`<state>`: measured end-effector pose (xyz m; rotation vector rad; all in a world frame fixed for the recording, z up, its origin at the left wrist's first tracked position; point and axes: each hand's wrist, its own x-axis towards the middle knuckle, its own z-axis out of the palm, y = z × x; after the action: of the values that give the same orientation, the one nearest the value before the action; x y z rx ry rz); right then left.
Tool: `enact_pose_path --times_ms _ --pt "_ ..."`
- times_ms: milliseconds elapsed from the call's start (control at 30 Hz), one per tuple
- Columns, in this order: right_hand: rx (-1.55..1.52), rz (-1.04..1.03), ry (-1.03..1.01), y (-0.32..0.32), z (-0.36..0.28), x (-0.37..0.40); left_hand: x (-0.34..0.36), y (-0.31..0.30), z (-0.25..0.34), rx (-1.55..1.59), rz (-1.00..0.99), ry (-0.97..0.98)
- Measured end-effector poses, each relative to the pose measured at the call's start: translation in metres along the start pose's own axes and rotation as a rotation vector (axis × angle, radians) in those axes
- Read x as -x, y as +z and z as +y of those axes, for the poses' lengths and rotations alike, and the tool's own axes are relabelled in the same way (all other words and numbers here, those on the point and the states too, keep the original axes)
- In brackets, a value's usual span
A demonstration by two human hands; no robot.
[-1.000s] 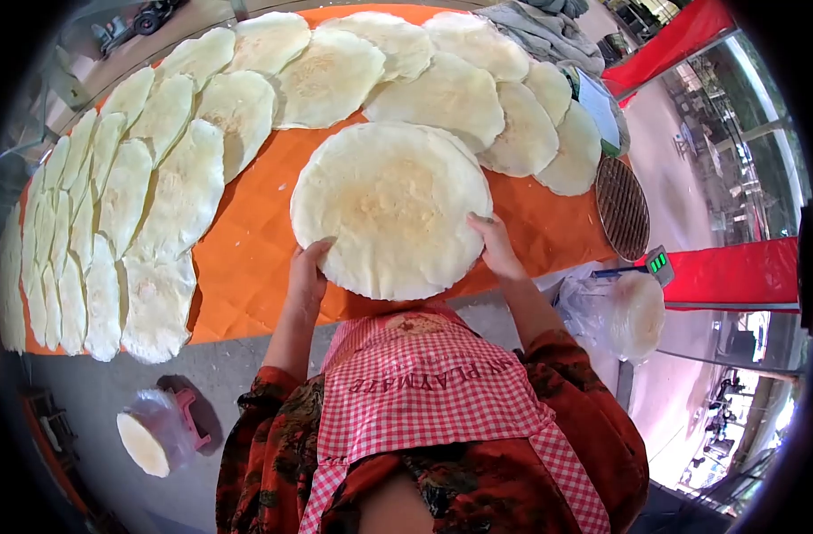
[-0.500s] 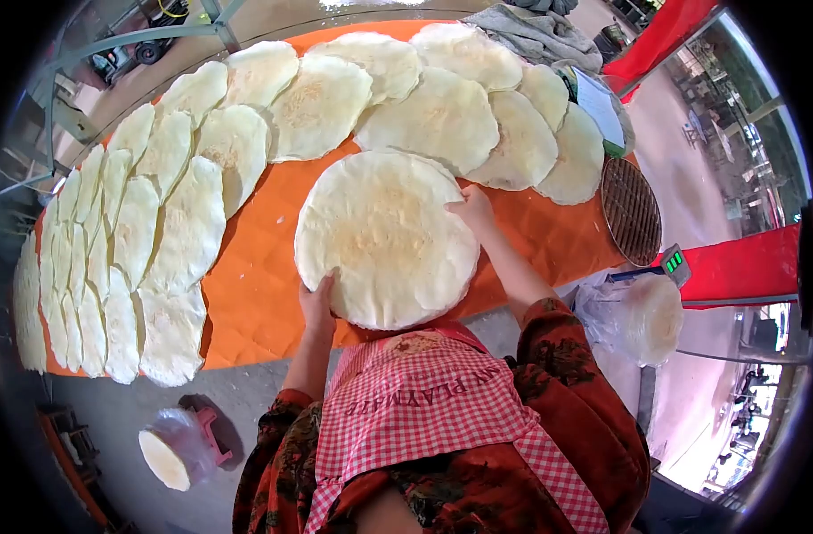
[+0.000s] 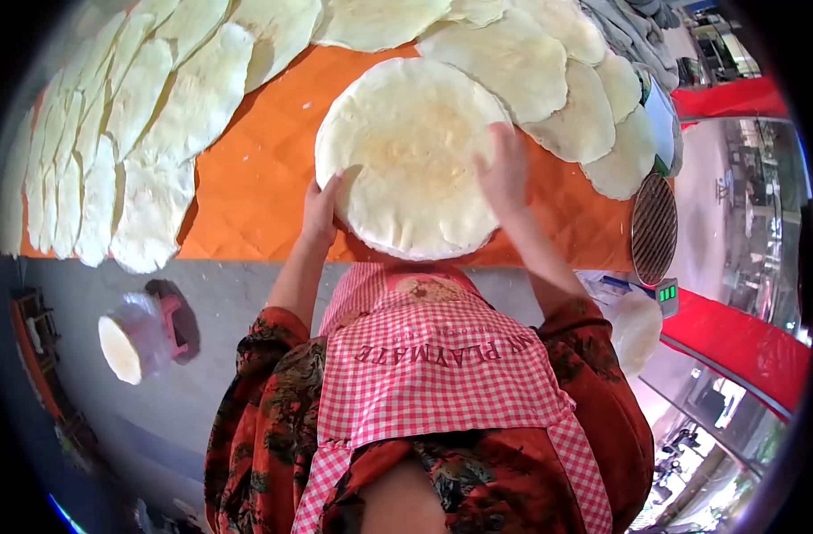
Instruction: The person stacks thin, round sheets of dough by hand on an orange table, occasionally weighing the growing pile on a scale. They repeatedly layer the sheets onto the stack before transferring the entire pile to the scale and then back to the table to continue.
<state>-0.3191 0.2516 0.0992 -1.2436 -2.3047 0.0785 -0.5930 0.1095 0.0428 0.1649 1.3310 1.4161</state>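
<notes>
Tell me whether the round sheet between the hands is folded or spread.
Spread: the round sheet lies flat, its wide, nearly full round outline showing.

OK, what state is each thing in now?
Middle stack, round, flat
Left hand, thumb on stack's edge
Right hand, at stack's right side, blurred
Outer sheets, spread out, overlapping
Orange cover, spread flat
Round rack, bare
Green display, lit
Checked apron, worn
</notes>
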Motion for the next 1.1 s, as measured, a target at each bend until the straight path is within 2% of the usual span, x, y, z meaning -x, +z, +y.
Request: enact_pose_path --times_ms 67,133,233,300,400,467,500,567,667,800,900,1000,1100 --pt "-0.299 -0.154 -0.207 0.009 -0.066 0.035 -0.004 -0.015 -0.005 0.08 -0.16 -0.078" --pt "-0.271 -0.474 -0.329 -0.002 -0.125 0.05 -0.007 -0.018 0.0 0.225 -0.289 -0.14" --pt "-0.056 -0.561 -0.375 0.007 -0.13 0.067 0.0 -0.032 0.012 0.255 -0.417 -0.282" --pt "-0.145 -0.602 -0.361 0.015 -0.12 0.068 0.007 -0.04 0.014 0.279 -0.475 -0.331" --pt "-0.258 -0.704 -0.285 0.016 -0.106 0.06 0.023 -0.042 0.014 0.224 -0.52 -0.194" --pt "-0.302 -0.794 -0.266 0.014 -0.099 0.052 0.032 -0.042 0.009 0.239 -0.499 -0.261" --pt "-0.374 -0.879 -0.185 0.01 -0.101 0.046 0.032 -0.045 -0.001 0.229 -0.507 -0.282" --pt "-0.301 -0.898 -0.225 0.009 -0.101 0.046 0.021 -0.05 -0.021 0.261 -0.522 -0.349" --pt "-0.263 -0.933 -0.241 0.006 -0.103 0.044 0.045 -0.039 -0.01 0.162 -0.47 -0.325" --pt "-0.218 -0.891 -0.278 0.007 -0.105 0.048 0.062 -0.025 -0.005 0.092 -0.408 -0.252" --pt "-0.185 -0.833 -0.298 0.01 -0.103 0.053 0.05 -0.02 -0.036 0.147 -0.465 -0.107" --pt "-0.321 -0.87 -0.19 0.014 -0.098 0.051 0.047 -0.018 -0.048 0.129 -0.397 -0.12" --pt "-0.373 -0.844 -0.226 0.018 -0.089 0.047 0.049 -0.015 -0.047 0.073 -0.34 -0.128"
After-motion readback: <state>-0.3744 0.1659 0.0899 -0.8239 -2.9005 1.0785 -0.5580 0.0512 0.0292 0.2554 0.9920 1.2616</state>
